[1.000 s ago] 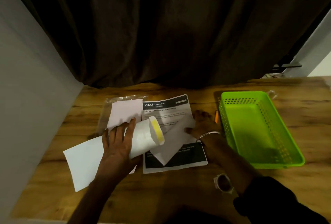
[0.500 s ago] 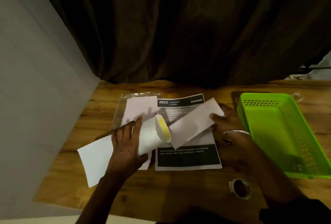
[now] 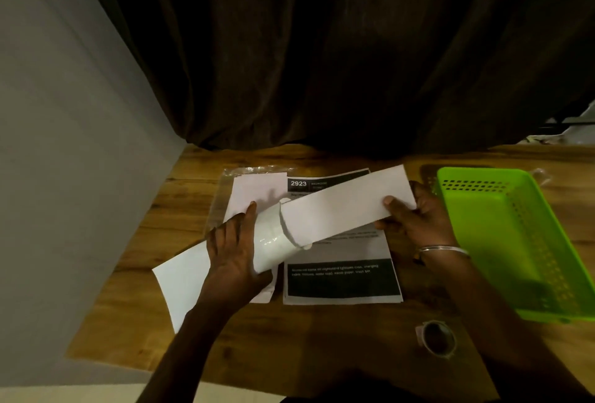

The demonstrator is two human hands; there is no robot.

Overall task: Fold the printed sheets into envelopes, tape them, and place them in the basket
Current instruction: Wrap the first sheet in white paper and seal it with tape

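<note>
My left hand (image 3: 231,254) grips a white glossy envelope (image 3: 180,280) that slants from the lower left up to its open mouth near the middle. My right hand (image 3: 415,219) pinches the right end of a folded white sheet (image 3: 341,209). The sheet's left end sits at the envelope's mouth; how far inside it reaches is hidden. Beneath them lies a stack of printed sheets (image 3: 341,280) with black bands and the number 2923. The green plastic basket (image 3: 528,261) stands at the right, with nothing visible inside it. A roll of clear tape (image 3: 436,338) lies near the front edge.
A clear plastic sleeve with a pale sheet (image 3: 257,190) lies behind my left hand. The wooden table (image 3: 322,338) ends at a grey wall (image 3: 64,177) on the left and a dark curtain (image 3: 322,64) at the back.
My right hand swung the folded sheet from pointing down to up and right, level with the envelope's mouth. My left hand kept its hold on the envelope. The camera tilted leftwards.
</note>
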